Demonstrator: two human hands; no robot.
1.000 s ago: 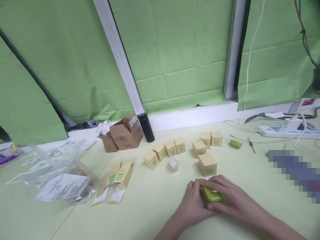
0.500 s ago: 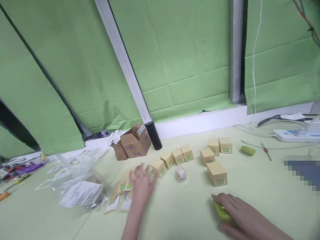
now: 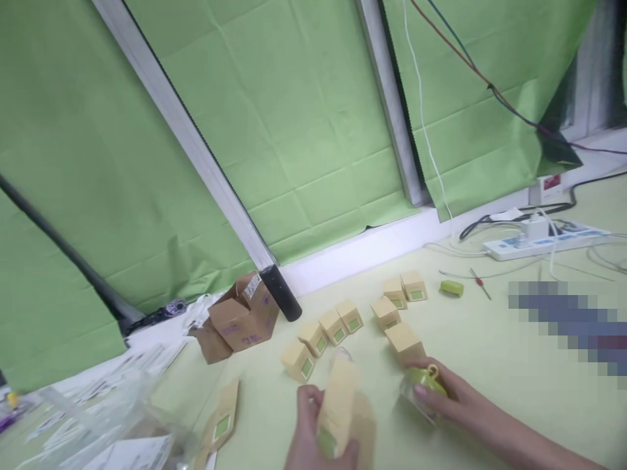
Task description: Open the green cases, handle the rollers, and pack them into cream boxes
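My left hand (image 3: 309,427) is closed around a folded-flat kraft paper box (image 3: 339,391) with a green label, blurred by motion. My right hand (image 3: 448,391) grips a small clear container with a green lid (image 3: 422,378) that has a ring loop on top. Just beyond that hand stands a small kraft box (image 3: 404,341), part of a group on the right. Another row of small kraft boxes (image 3: 297,360) stands beyond my left hand. A small clear item (image 3: 341,354) is mostly hidden behind the flat box.
A flat kraft box (image 3: 225,418) lies at the left beside a clear plastic bag (image 3: 132,418). Farther back are an open brown carton (image 3: 247,320) and a black cylinder (image 3: 281,292). A green piece (image 3: 451,288), a red-handled tool (image 3: 480,284) and a white power strip (image 3: 553,241) lie right.
My left hand has picked up a flat kraft box from the left and brought it right. My right hand has lifted and turned the green-lidded container. The view has swung right.
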